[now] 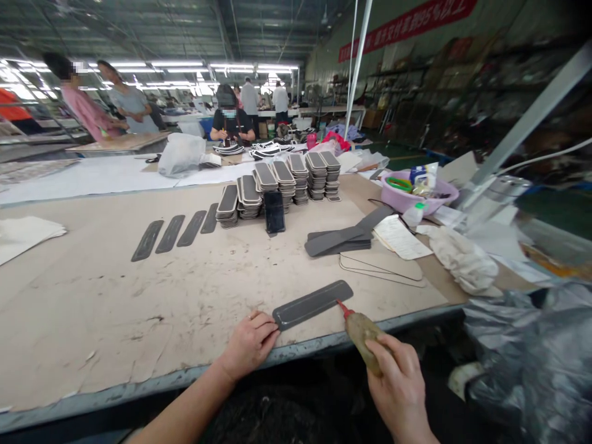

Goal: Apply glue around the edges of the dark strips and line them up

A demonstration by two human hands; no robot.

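A dark grey rounded panel lies near the table's front edge, with a thin glossy line along its border. My left hand grips its left end, fingers curled together at the corner. In my right hand is a squeeze bottle, yellowish and smudged, with a red nozzle. The nozzle tip touches or hovers just over the panel's near edge towards the right; I cannot tell which. Beyond the panel lies a pile of plain grey strips, and thin cord loops rest beside it.
Several similar panels lie in a row at left. Stacks of pale-rimmed panels stand behind, a phone leaning on them. A purple basin, papers and a white cloth occupy the right. A co-worker sits across.
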